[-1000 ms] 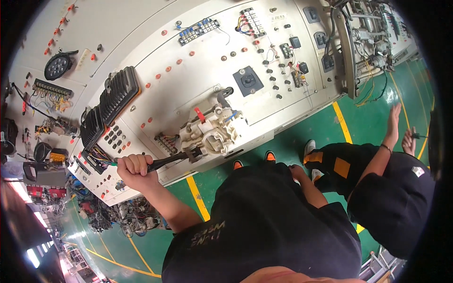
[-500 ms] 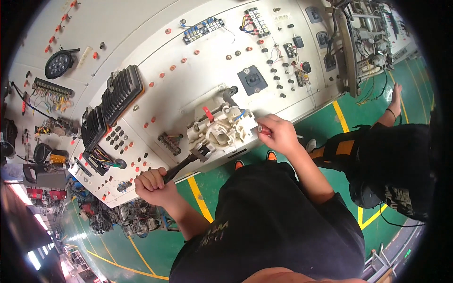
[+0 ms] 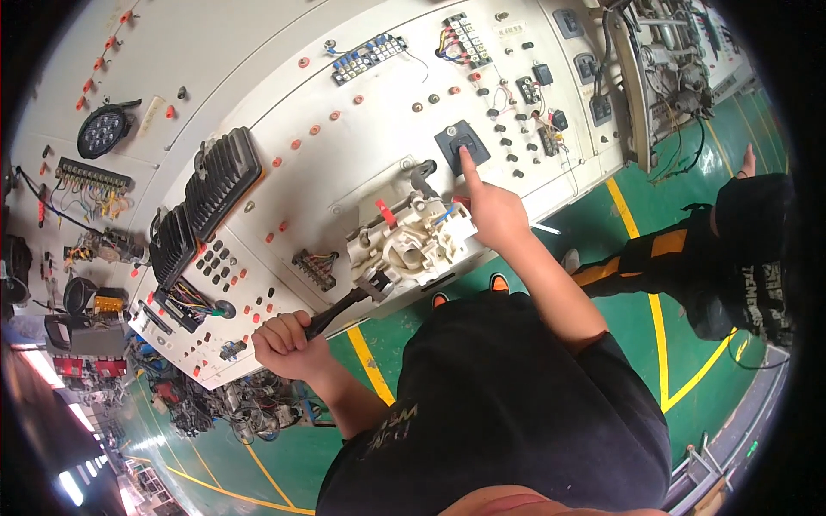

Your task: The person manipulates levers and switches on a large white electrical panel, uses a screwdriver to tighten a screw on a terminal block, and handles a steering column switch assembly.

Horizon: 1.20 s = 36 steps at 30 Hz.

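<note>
Near the middle of the surface's [image 3: 387,129] front edge sits the white plastic housing [image 3: 409,249], black lever [image 3: 340,311] angled out toward the left corner. Left hand [image 3: 288,346] is wrapped round the lever's outer end. Right hand [image 3: 499,215] is at the housing's right side, index finger out over the black square plate [image 3: 480,156], others curled; can't tell if the fingertip touches. Hands are well apart. Reddish thing [image 3: 462,202] shows by the curled fingers, pale rod [image 3: 546,228] pokes out past the wrist. Can't tell if that's one tool or how it's held.

Risks, my read:
- Long lever, grip at the far end: a hard pull loads its root, could crack the plastic.
- Can't see the housing's mount from where I stand. If loose, same pull could twist it toward the front edge.
- If the reddish thing is in the palm, pointing weakens the hold; it could drop past the edge to the floor [image 3: 594,241].
- Housing swinging left could catch the terminal block's [image 3: 317,269] wires.
</note>
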### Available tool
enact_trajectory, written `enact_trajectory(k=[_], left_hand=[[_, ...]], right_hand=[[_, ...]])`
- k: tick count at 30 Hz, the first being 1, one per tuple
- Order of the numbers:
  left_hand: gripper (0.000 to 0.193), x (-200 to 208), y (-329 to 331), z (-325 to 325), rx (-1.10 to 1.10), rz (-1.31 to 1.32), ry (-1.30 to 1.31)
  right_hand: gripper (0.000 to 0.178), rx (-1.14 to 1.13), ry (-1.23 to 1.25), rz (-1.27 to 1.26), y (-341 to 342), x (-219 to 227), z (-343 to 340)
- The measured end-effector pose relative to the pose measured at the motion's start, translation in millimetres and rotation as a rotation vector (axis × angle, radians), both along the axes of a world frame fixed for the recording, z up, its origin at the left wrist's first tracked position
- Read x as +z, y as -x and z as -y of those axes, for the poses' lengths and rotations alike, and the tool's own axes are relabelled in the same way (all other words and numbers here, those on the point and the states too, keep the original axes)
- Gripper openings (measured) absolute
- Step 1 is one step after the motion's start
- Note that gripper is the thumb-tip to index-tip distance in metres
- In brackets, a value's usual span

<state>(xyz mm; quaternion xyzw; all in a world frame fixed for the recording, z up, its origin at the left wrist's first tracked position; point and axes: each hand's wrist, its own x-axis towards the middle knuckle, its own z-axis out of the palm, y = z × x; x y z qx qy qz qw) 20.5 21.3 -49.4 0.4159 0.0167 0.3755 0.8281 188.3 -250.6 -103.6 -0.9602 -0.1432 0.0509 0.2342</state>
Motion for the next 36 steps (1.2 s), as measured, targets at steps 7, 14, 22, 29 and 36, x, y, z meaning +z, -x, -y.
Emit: enact_trajectory(k=[7,14,22,29,36], left_hand=[[0.044,-2,-2,1,-0.002,0.023,-0.013],[0.043,-4,-2,0,-0.034,0.066,-0.053],[0.042,-5,-2,0,-0.07,0.101,-0.067],[0.043,-5,-1,-2,-0.074,0.086,-0.007],[0.043,-4,1,0,-0.017,0.027,0.014]], right_hand=[[0.084,0.056,0.09,0.034,-5,0,-6],[0.085,0.089,0.171,0.028,-5,1,-8],[0.084,0.097,0.263,-0.035,-4,11,-7],[0.089,0.059,0.294,-0.12,-7,15,-3],[0.099,0.067,0.147,-0.087,-1,5,8]])
